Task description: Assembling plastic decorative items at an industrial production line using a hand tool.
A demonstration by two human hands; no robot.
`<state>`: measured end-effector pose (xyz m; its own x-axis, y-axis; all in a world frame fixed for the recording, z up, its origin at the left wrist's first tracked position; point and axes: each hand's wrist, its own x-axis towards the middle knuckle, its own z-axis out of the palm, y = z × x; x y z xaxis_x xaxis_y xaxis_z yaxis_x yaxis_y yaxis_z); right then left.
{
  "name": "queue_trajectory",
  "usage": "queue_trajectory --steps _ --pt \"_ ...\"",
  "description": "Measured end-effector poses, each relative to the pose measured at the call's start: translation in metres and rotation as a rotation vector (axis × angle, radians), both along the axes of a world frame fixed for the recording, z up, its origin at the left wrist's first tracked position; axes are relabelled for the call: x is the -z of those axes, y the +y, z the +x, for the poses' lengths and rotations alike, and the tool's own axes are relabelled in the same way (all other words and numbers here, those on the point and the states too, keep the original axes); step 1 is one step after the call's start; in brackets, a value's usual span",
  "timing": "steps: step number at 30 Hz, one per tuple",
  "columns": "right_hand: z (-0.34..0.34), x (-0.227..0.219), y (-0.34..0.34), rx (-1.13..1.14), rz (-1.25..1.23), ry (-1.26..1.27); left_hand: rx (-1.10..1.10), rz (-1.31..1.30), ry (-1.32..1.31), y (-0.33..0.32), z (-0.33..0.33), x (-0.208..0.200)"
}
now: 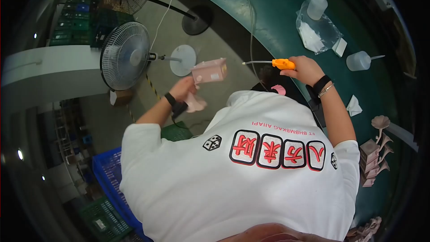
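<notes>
My left hand point(182, 88) is closed around a small pink gramophone-shaped piece point(209, 71). Its box body points away from me, and a pale pink flared part point(195, 102) hangs below the fingers, slightly blurred. In my right hand point(308, 70) is an orange air blow gun point(283, 64), gripped by its body. The thin metal nozzle point(259, 62) points left toward the pink piece, with a gap between them. A pale hose point(251, 22) runs down from the top edge past the nozzle.
The green table point(277, 27) on the right bears squeeze bottles point(359, 61), a plastic bag point(324, 31), a crumpled tissue point(354, 106) and several pink gramophone pieces point(370, 157). A standing fan point(125, 56) is at the left. Blue point(107, 166) and green crates point(105, 219) stand lower left.
</notes>
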<state>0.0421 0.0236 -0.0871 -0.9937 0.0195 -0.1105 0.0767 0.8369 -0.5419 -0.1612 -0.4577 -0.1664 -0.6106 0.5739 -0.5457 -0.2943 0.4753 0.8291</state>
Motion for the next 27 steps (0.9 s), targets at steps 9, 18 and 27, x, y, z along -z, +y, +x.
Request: queue_trajectory --steps 9,18,27 --pt "0.018 0.011 -0.012 -0.026 -0.049 -0.022 -0.339 0.736 -0.882 0.077 0.099 0.01" --pt "-0.006 -0.023 -0.034 -0.157 -0.065 -0.034 -0.132 1.198 -0.472 0.069 0.049 0.05" --pt "0.004 -0.058 -0.035 -0.208 -0.031 -0.047 -0.091 0.618 -0.172 0.067 0.064 -0.006"
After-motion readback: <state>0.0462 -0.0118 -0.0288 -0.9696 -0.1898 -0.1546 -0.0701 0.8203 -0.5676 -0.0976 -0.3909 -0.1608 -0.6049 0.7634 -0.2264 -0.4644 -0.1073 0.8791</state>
